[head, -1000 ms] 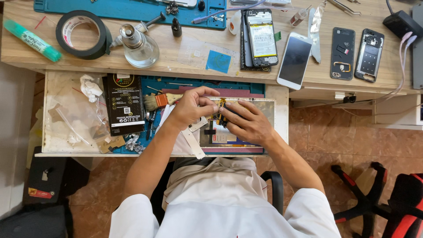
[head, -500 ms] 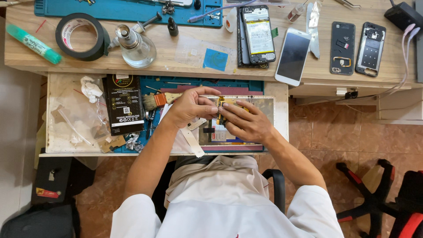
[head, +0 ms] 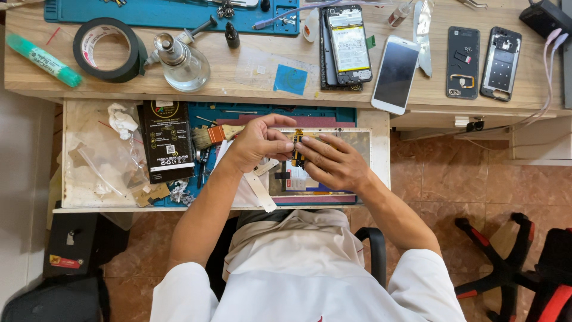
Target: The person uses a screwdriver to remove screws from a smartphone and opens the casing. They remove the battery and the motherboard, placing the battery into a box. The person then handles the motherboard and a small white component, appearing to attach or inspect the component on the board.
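Observation:
Over an open desk drawer (head: pixel 375 149), my left hand (head: pixel 256 143) and my right hand (head: pixel 333 162) meet on a small yellow and black flex part (head: pixel 297 149). The fingertips of both hands pinch it from either side. Beneath the hands lies a flat phone screen panel (head: pixel 351 143) with white paper strips (head: pixel 260 189) beside it. A paint brush (head: pixel 210 136) rests just left of my left hand.
The wooden desk top (head: pixel 238 71) carries a black tape roll (head: pixel 106 49), a glass bottle (head: pixel 182 62), a green marker (head: pixel 43 58), a blue mat (head: pixel 173 13), an opened phone (head: pixel 348 45), a white phone (head: pixel 395 74) and two back frames (head: pixel 482 62). A black box (head: pixel 165 140) sits in the drawer.
Both hands stay on the small part over the drawer; the fingers shifted only slightly.

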